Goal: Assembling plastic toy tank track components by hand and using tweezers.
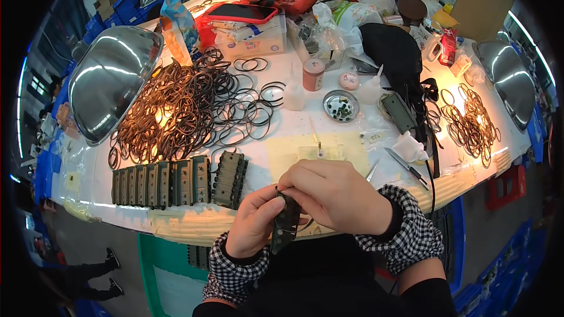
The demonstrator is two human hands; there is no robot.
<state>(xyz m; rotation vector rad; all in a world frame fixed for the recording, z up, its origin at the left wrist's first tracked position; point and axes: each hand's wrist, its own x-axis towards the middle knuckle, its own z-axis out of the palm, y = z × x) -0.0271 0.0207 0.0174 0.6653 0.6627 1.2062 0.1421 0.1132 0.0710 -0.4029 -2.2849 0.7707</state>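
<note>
Centrally: dark plastic part [286,223] between both hands | left hand [254,223] grasping it | right hand [335,195] gripping its top

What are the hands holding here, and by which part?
Both hands grip one small dark part: left hand around its lower body, right hand over its top end.

Near edge: the hands, left hand [254,223] and right hand [335,195], meet over the worktop [282,141] rim, holding a small part [286,223].
Left of hands: row of blocks [176,182].
Behind blocks: heap of rings [188,111].
Far left: lamp shade [111,79].
Right: knife [406,167]; a second ring heap [470,120].
</note>
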